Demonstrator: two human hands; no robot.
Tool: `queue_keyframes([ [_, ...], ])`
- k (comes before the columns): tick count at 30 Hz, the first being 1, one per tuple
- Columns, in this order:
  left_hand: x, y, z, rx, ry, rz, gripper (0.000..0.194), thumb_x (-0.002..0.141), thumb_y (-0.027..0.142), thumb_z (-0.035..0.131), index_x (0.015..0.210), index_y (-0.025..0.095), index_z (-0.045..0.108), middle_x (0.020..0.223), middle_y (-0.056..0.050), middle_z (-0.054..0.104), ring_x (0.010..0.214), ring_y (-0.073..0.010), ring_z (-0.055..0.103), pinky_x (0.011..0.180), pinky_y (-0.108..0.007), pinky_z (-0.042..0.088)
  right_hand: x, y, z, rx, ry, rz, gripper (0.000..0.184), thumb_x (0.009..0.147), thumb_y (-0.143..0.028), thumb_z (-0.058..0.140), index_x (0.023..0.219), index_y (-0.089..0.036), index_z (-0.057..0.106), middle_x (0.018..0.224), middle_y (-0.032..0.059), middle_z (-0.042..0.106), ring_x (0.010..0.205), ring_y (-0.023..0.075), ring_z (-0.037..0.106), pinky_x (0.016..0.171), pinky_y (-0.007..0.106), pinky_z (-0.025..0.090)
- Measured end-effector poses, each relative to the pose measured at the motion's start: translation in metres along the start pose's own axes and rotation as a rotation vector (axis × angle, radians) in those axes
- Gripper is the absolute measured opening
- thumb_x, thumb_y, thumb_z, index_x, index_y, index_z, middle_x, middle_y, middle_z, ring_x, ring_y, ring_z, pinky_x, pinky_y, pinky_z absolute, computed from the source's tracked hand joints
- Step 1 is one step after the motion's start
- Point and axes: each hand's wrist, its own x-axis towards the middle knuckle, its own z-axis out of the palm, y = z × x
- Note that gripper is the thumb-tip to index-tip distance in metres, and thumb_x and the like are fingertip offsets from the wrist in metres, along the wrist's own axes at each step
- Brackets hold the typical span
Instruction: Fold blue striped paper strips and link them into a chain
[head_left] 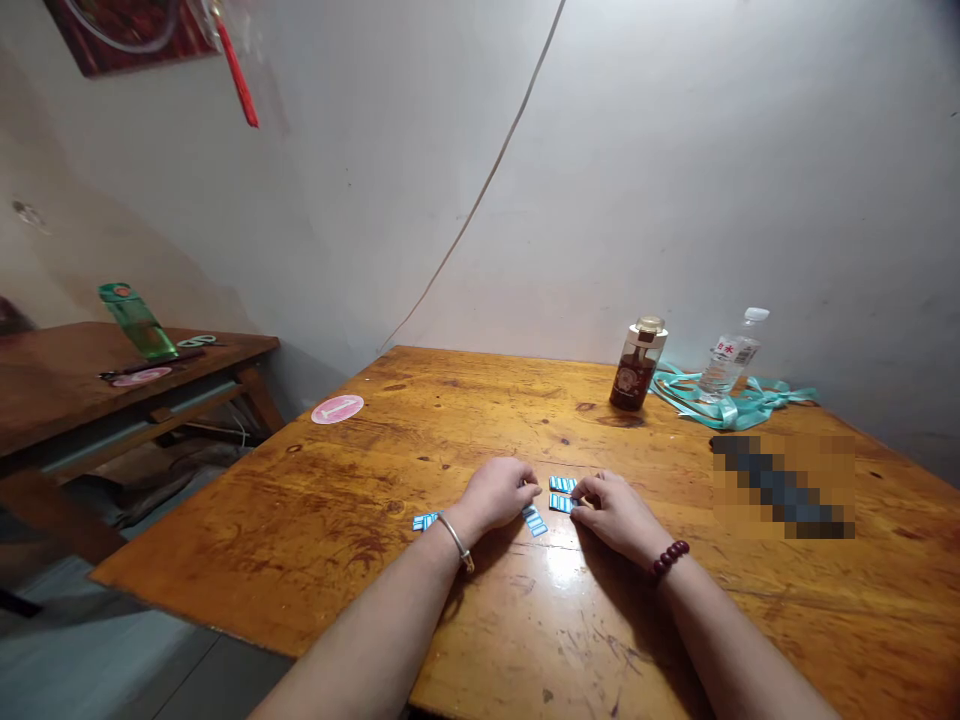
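Observation:
My left hand [499,492] is closed over the wooden table, thumb and fingertips pinched at the top end of a small blue-and-white striped piece [535,521]. Just right of it, two more striped pieces [561,502] lie one behind the other. My right hand [616,512] has its thumb and fingers closed on the right end of the nearer one; its fingertips cover that end. Further striped pieces [425,521] lie in a loose cluster left of my left wrist, partly hidden by it. What exactly these flat pieces are is too small to tell.
A brown-filled drink bottle [634,370] and a clear water bottle [726,362] stand at the back right, beside a turquoise ribbon [772,402]. A blurred-out dark object [784,488] lies at right. A pink round sticker [337,409] marks the left edge. A green bottle [139,325] stands on another table.

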Motion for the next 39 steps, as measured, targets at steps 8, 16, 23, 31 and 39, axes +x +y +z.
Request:
queue_keyframes([
  [8, -0.008, -0.01, -0.009, -0.091, -0.185, 0.016, 0.029, 0.063, 0.035, 0.055, 0.089, 0.024, 0.061, 0.077, 0.001, 0.061, 0.065, -0.011, 0.052, 0.055, -0.018, 0.034, -0.005, -0.009, -0.002, 0.079, 0.231, -0.083, 0.018, 0.073, -0.032, 0.045, 0.072, -0.02, 0.058, 0.072, 0.002, 0.052, 0.07, 0.0148, 0.049, 0.063, 0.024, 0.034],
  [16, -0.005, -0.004, -0.004, -0.015, -0.271, 0.05, 0.025, 0.059, 0.034, 0.058, 0.081, 0.023, 0.061, 0.076, 0.002, 0.061, 0.064, -0.0117, 0.051, 0.051, -0.019, 0.032, 0.012, 0.011, 0.007, 0.088, 0.215, 0.051, 0.021, 0.072, -0.027, 0.042, 0.079, -0.019, 0.061, 0.076, 0.0035, 0.054, 0.072, 0.0149, 0.051, 0.063, 0.024, 0.036],
  [23, 0.003, -0.004, 0.006, -0.132, -0.027, 0.041, 0.028, 0.073, 0.04, 0.043, 0.084, 0.021, 0.061, 0.075, 0.0, 0.062, 0.065, -0.0117, 0.052, 0.056, -0.02, 0.035, 0.023, 0.009, 0.012, 0.026, 0.121, 0.101, 0.023, 0.072, -0.03, 0.045, 0.078, -0.021, 0.065, 0.072, 0.0034, 0.054, 0.072, 0.0149, 0.05, 0.063, 0.023, 0.034],
  [31, 0.028, 0.005, 0.03, 0.006, 0.031, 0.064, 0.026, 0.072, 0.036, 0.044, 0.084, 0.025, 0.064, 0.078, -0.004, 0.063, 0.074, -0.0176, 0.054, 0.065, -0.025, 0.036, 0.024, 0.01, 0.011, -0.025, 0.122, 0.069, 0.021, 0.071, -0.027, 0.044, 0.072, -0.023, 0.065, 0.071, 0.0032, 0.055, 0.074, 0.0156, 0.048, 0.063, 0.023, 0.032],
  [39, 0.028, 0.002, 0.033, 0.008, 0.061, 0.041, 0.025, 0.073, 0.035, 0.045, 0.086, 0.026, 0.065, 0.08, -0.005, 0.064, 0.075, -0.0178, 0.054, 0.065, -0.025, 0.036, 0.023, 0.01, 0.011, -0.023, 0.101, 0.074, 0.021, 0.071, -0.027, 0.044, 0.071, -0.022, 0.064, 0.072, 0.0032, 0.054, 0.074, 0.0153, 0.047, 0.062, 0.023, 0.031],
])
